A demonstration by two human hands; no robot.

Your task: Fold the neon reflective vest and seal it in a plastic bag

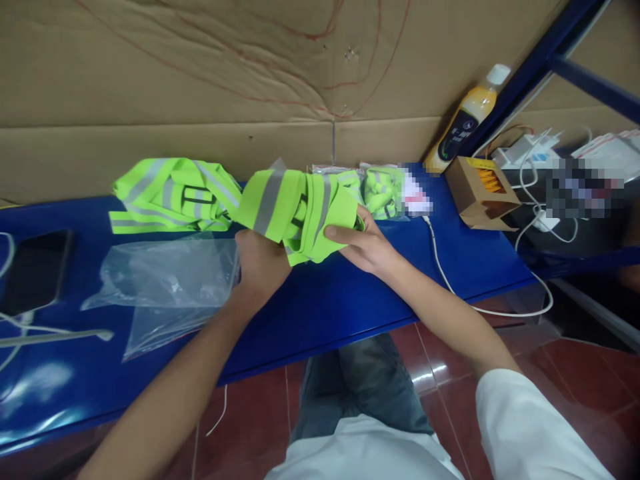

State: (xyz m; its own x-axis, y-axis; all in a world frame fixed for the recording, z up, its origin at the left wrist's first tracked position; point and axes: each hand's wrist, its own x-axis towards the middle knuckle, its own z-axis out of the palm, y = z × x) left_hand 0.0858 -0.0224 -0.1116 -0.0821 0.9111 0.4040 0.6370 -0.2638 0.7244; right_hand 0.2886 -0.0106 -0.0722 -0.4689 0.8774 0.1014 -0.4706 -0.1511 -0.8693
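Above the blue table I hold a bundle of fluorescent green reflective straps with grey stripes, a folded reflective vest [325, 207]. My right hand [367, 243] grips its right end, thumb on the near face and fingers behind. At the lower left of the bundle, my left hand [263, 263] is closed on it, its fingertips mostly hidden. A bit of clear plastic shows above the bundle; I cannot tell whether it is a bag around it. Beside my left hand lie clear plastic bags [165, 273]. Behind them rests another reflective strap bundle [175, 193] with a black buckle.
Bagged green bundles [383, 190] lie along the cardboard wall [200, 80]. A juice bottle [465, 123] and a small open carton [483, 193] stand at the right, near a white cable [440, 260]. A dark phone [37, 270] lies at the left of the blue table [320, 313].
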